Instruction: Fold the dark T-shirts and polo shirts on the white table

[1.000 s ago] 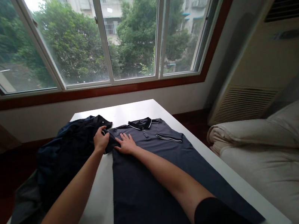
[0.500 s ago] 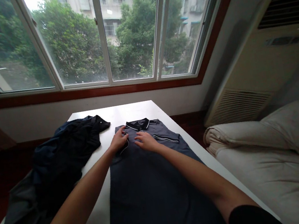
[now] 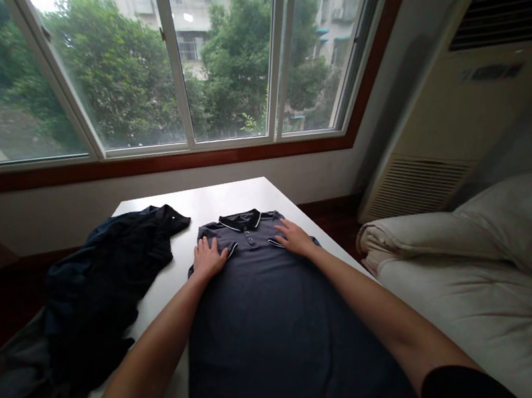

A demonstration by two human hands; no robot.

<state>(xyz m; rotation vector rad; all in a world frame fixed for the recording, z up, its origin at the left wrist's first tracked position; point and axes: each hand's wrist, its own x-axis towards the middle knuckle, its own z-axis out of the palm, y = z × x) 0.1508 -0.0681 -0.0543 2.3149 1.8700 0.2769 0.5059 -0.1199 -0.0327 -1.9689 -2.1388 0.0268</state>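
Note:
A dark grey polo shirt (image 3: pixel 287 330) lies front side up, its black collar with white piping towards the window. Both short sleeves are turned inward over the chest, their white-edged cuffs showing beside the buttons. My left hand (image 3: pixel 208 256) rests flat on the left sleeve, fingers spread. On the other side, my right hand (image 3: pixel 295 237) lies with stretched fingers on the right sleeve, partly covering it. The shirt's hem is outside the picture at the bottom.
The shirt lies on a white table (image 3: pixel 235 195). To the left is a loose heap of dark clothes (image 3: pixel 103 285). A beige sofa (image 3: pixel 442 292) stands along the right side, with a floor-standing air conditioner (image 3: pixel 453 102) behind it. A window (image 3: pixel 218 85) spans the far wall.
My hands have moved apart, each onto one side of the shirt. The left sleeve now lies flatter over the chest. My view has shifted slightly to the right.

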